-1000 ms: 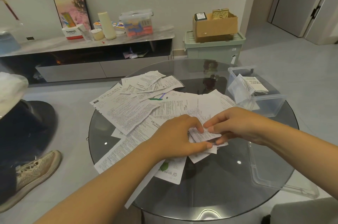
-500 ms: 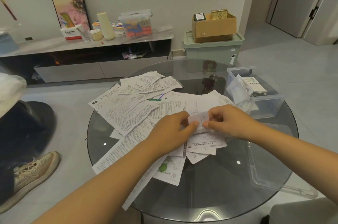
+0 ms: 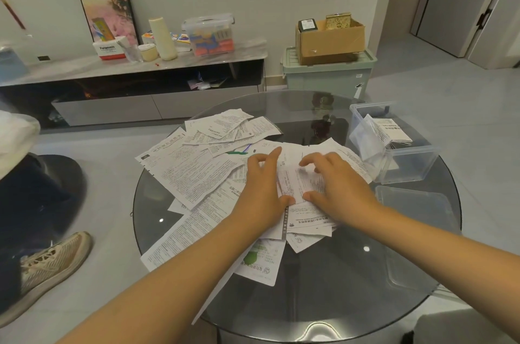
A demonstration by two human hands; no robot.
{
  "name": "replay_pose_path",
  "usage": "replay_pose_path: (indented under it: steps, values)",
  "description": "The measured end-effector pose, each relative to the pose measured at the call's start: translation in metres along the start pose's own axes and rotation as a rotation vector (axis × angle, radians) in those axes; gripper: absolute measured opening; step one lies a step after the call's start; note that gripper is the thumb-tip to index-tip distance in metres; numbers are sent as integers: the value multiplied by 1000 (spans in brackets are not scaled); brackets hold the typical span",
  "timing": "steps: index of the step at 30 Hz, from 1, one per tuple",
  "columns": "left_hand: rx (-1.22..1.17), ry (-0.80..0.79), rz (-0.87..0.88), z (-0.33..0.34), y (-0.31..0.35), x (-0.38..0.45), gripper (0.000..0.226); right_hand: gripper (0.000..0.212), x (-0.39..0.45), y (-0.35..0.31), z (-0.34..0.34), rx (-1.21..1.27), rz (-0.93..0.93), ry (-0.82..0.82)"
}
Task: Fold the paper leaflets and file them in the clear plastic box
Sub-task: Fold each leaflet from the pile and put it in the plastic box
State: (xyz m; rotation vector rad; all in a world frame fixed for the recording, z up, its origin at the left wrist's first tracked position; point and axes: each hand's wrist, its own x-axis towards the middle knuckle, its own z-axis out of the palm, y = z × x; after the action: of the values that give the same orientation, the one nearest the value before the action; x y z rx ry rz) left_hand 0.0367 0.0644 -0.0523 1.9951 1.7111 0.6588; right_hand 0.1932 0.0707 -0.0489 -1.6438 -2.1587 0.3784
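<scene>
Several printed white leaflets (image 3: pixel 191 172) lie spread in a loose heap over the round dark glass table (image 3: pixel 323 296). A small folded leaflet (image 3: pixel 295 184) lies flat on top of the heap. My left hand (image 3: pixel 261 191) and my right hand (image 3: pixel 337 186) press down on its two sides, fingers spread, thumbs at its near edge. The clear plastic box (image 3: pixel 408 166) stands at the table's right edge, just beyond my right hand, with a few folded leaflets (image 3: pixel 391 132) standing inside it.
The box's clear lid (image 3: pixel 416 220) lies on the table near my right forearm. Another person's leg and beige shoe (image 3: pixel 47 265) are on the floor at the left. A low TV cabinet (image 3: pixel 135 82) and a green storage bin (image 3: pixel 329 73) stand behind the table.
Both hands lifted a small leaflet off the heap and folded it between the fingertips; now it lies back on the heap and both hands are flattened on it, a little further from me.
</scene>
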Motion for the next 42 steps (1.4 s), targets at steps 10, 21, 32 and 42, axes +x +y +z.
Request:
replay_pose_path:
  steps: [10, 21, 32, 42]
  values:
    - [147, -138, 77, -4, -9, 9, 40, 46, 9, 9, 2, -212, -47, -254]
    - [230, -136, 174, -12, -8, 4, 41, 42, 11, 13, -7, -156, -100, -322]
    - [54, 143, 272, -20, 16, -3, 18, 25, 1, 9, -24, 34, -176, 58]
    - [-168, -2, 355, 1, 55, -15, 20, 24, -53, 32, -73, -115, -172, 56]
